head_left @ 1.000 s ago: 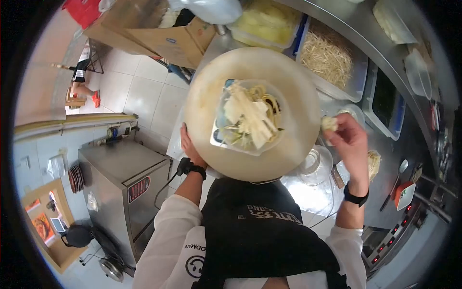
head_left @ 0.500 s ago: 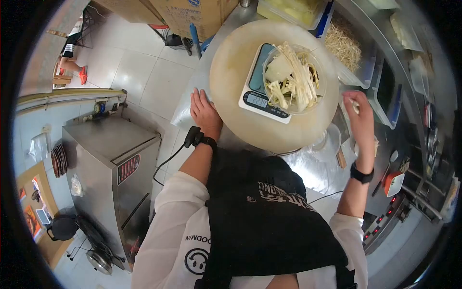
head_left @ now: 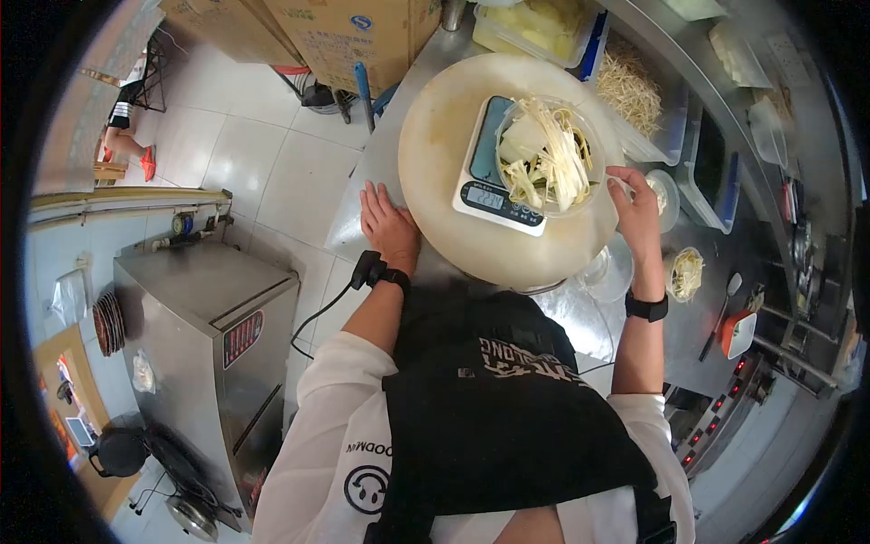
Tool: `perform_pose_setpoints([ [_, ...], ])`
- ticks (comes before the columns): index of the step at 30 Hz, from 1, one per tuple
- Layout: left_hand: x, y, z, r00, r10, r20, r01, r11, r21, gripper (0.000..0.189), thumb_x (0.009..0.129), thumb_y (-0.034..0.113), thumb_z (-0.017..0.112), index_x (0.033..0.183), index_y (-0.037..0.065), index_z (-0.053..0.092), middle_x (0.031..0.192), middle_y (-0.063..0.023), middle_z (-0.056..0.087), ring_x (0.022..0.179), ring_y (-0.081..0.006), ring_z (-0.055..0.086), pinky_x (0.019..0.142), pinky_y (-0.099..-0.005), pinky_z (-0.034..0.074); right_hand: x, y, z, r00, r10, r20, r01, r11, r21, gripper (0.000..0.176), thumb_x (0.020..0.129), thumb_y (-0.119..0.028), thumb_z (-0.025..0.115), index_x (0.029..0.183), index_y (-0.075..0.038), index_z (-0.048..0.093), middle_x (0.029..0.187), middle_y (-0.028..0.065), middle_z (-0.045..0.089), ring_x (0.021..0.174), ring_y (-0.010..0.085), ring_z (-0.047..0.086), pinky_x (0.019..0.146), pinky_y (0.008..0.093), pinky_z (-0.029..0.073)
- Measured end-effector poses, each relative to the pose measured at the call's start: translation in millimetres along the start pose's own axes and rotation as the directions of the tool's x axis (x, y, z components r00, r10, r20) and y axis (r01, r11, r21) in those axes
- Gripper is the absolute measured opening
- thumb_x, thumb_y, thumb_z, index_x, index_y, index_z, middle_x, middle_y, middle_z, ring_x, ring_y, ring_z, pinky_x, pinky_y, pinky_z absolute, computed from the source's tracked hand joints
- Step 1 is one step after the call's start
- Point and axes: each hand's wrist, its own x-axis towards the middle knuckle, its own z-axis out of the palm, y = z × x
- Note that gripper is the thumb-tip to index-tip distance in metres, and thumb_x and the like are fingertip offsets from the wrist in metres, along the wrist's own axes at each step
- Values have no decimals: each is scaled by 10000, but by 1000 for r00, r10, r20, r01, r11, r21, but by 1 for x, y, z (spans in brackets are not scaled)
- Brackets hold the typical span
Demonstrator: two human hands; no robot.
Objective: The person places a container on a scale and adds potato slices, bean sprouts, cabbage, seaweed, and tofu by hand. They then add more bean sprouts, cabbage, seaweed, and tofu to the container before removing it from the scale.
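Note:
A clear plastic bowl (head_left: 587, 201) of enoki mushrooms (head_left: 564, 154), pale slices and dark greens sits on a white digital kitchen scale (head_left: 471, 201). The scale rests on a thick round chopping board (head_left: 439, 118), its display lit. My right hand (head_left: 638, 207) is at the bowl's right rim, thumb and fingertips closed together on its edge; the exact contact is small in view. My left hand (head_left: 390, 222) lies flat, fingers extended, on the steel counter beside the board's left edge, holding nothing.
A tub of bean sprouts (head_left: 630, 86) and a container of pale slices (head_left: 535, 32) stand behind the board. To the right are a small tub of sprouts (head_left: 686, 275), a spoon (head_left: 722, 313) and a red-rimmed dish (head_left: 739, 334). A steel cabinet (head_left: 195, 326) stands left; another person's leg (head_left: 122, 140) shows beyond.
My right hand has moved left from beside the board to the bowl's rim, uncovering the small tub of sprouts. My left hand stays on the counter. The view has shifted slightly.

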Motion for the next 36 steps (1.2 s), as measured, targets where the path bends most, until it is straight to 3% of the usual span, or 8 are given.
perform_pose_setpoints([
  [13, 1, 2, -2, 996, -41, 82, 44, 998, -38, 582, 785, 168, 518, 1324, 26, 350, 1451, -122, 265, 1359, -283, 196, 1065, -426, 182, -11, -26, 25, 987, 158, 14, -150, 900, 408, 242, 933, -224, 493, 861, -8, 574, 764, 30, 573, 717, 93, 535, 636, 244, 445],
  [16, -3, -3, -2, 993, -3, 117, 10, 998, -58, 586, 792, 170, 520, 1330, 22, 341, 1459, -128, 247, 1366, -295, 176, 1078, -432, 167, -11, -16, 32, 993, 117, 20, -118, 975, 186, 215, 915, -183, 491, 792, -14, 543, 695, 21, 530, 634, 96, 511, 584, 249, 438],
  [20, -5, -10, -10, 922, 378, -78, -381, 924, -31, 540, 825, 269, 504, 1209, -100, 411, 1232, -300, 444, 1222, -441, 349, 1060, -494, 225, -29, 8, 41, 995, 70, -70, -52, 970, 237, 103, 834, -72, 490, 744, -25, 508, 656, 29, 527, 601, 111, 542, 558, 260, 445],
  [22, 5, -15, 3, 965, 224, 139, -150, 899, -411, 429, 797, 256, 533, 1109, -37, 494, 1188, -285, 475, 1176, -432, 390, 1030, -467, 264, -45, -7, 23, 989, 136, -57, -96, 888, 449, 95, 846, -66, 487, 762, -23, 502, 667, 27, 538, 611, 102, 559, 578, 253, 467],
  [23, 6, 14, -31, 947, 321, 24, -315, 941, -124, 384, 792, 238, 545, 1079, -16, 515, 1187, -267, 483, 1163, -424, 400, 1011, -459, 285, -56, -10, 9, 976, 216, -11, -181, 843, 506, 138, 858, -92, 491, 733, -33, 492, 696, 2, 507, 642, 74, 490, 598, 231, 429],
  [26, 5, 8, -29, 992, 120, 28, -104, 942, -319, 338, 809, 147, 538, 1100, -23, 506, 1189, -235, 488, 1136, -404, 429, 1002, -445, 307, -97, 20, -37, 958, 286, -20, -244, 849, 468, 166, 871, -134, 495, 737, -36, 498, 693, -18, 496, 645, 65, 466, 598, 221, 404],
  [29, -13, -18, -34, 978, 189, -89, -202, 746, -635, 270, 830, 74, 498, 1084, -15, 515, 1203, -206, 486, 1092, -358, 481, 967, -418, 351, -154, 68, -88, 901, 395, -181, -260, 822, 506, 178, 889, -161, 488, 740, -64, 505, 673, -63, 451, 619, 42, 415, 565, 205, 356],
  [36, -87, 50, -129, 792, 522, 316, -137, 657, -741, 217, 870, -27, 403, 1022, 7, 555, 1019, -114, 584, 958, -212, 559, 828, -315, 431, -288, 244, -189, 602, 610, -515, -313, 773, 551, 169, 896, -153, 497, 735, -103, 509, 663, -66, 468, 574, 28, 425, 499, 201, 359],
])
